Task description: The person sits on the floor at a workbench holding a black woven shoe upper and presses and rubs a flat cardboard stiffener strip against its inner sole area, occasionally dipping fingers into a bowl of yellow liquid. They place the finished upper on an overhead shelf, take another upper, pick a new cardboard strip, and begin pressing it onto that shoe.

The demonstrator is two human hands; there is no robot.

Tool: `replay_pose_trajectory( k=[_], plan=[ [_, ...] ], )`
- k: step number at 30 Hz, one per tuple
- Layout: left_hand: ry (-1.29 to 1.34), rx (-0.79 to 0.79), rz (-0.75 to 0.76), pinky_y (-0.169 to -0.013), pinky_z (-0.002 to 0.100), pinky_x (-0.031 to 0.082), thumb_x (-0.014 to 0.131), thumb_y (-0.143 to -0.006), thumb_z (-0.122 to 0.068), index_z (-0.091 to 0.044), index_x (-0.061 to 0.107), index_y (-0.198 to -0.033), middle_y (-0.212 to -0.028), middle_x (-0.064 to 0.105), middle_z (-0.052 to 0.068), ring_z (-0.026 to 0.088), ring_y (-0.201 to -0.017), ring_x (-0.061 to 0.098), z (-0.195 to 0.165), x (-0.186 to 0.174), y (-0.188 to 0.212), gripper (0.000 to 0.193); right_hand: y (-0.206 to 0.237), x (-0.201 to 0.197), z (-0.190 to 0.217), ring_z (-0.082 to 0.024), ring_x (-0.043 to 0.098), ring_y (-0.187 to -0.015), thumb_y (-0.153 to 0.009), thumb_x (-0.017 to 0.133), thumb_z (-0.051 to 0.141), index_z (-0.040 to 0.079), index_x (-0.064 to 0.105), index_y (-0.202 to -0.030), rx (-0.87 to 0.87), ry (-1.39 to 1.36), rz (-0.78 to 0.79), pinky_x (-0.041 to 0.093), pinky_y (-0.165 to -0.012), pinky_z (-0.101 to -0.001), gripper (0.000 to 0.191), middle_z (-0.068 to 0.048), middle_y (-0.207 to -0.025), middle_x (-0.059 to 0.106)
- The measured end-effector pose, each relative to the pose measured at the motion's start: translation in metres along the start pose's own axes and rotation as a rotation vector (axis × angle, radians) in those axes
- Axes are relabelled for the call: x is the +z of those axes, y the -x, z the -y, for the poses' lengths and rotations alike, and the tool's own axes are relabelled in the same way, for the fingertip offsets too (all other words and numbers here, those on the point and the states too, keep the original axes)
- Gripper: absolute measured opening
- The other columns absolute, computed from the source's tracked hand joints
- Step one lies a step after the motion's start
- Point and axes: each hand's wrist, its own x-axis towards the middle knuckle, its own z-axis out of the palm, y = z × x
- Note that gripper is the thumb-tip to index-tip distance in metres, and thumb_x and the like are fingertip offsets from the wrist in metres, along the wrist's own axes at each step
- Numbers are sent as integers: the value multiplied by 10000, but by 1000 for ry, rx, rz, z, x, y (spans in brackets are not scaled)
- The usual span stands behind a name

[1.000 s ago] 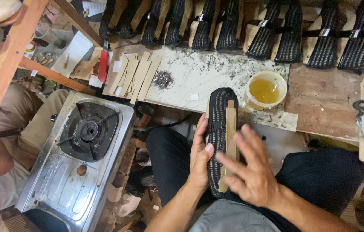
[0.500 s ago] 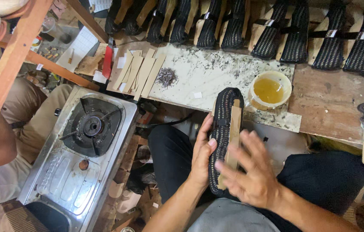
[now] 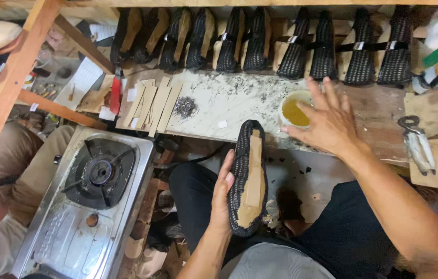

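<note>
Over the lap, the left hand (image 3: 222, 194) grips a black woven shoe upper with tan insole (image 3: 248, 178). At two o'clock, the open, empty right hand (image 3: 327, 121) hovers at a white cup of yellow glue (image 3: 292, 111).

I'm seeing no screens or signs. A white sheet of paper (image 3: 81, 82) is lying at the bench's upper left, and small white paper scraps (image 3: 222, 124) are sitting on the speckled worktop (image 3: 229, 103).

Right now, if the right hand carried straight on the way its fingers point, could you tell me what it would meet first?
Most likely the small tub of yellow glue on the bench: the right hand hovers spread at its rim, fingers aimed toward it. Height above it is unclear.
</note>
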Motion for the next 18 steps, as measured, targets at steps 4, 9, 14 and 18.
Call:
replay_pose_trajectory(
  k=[4, 9, 14, 18],
  plan=[
    [79, 2, 50, -1086, 398, 475, 504, -973, -327, -73, 260, -1623, -1527, 494, 169, 263, -1298, 577, -4, 1, 3, 739, 3, -7, -2, -397, 41, -1530, -830, 688, 617, 105, 814, -1058, 148, 3, 192, 111, -1136, -691, 575, -99, -1723, 199],
    [52, 52, 51, -1124, 383, 451, 509, -981, -326, -26, 271, -1632, -1544, 486, 184, 263, -1331, 564, -5, 4, -2, 755, 35, -5, 7, -341, 359, -1590, -971, 652, 448, 48, 781, -946, 119, -324, -124, 351, -1286, -514, 421, -58, -1571, 549],
    [4, 36, 20, -1173, 381, 402, 493, -962, -312, -11, 274, -1620, -1569, 468, 178, 253, -1387, 527, 3, 12, -12, 756, 93, -15, 86, -384, 400, -1538, -949, 602, 277, 124, 775, -955, -181, -635, -192, 288, -1303, -540, 232, -144, -1557, 523],
    [48, 26, 59, -1184, 404, 376, 488, -972, -293, -1, 263, -1624, -1567, 448, 221, 297, -1386, 502, 11, 17, -15, 749, 124, -8, 131, -434, 243, -1541, -972, 563, 456, 156, 673, -1313, -480, -565, -255, 197, -1274, -581, 467, -167, -1634, 298]
  ],
)
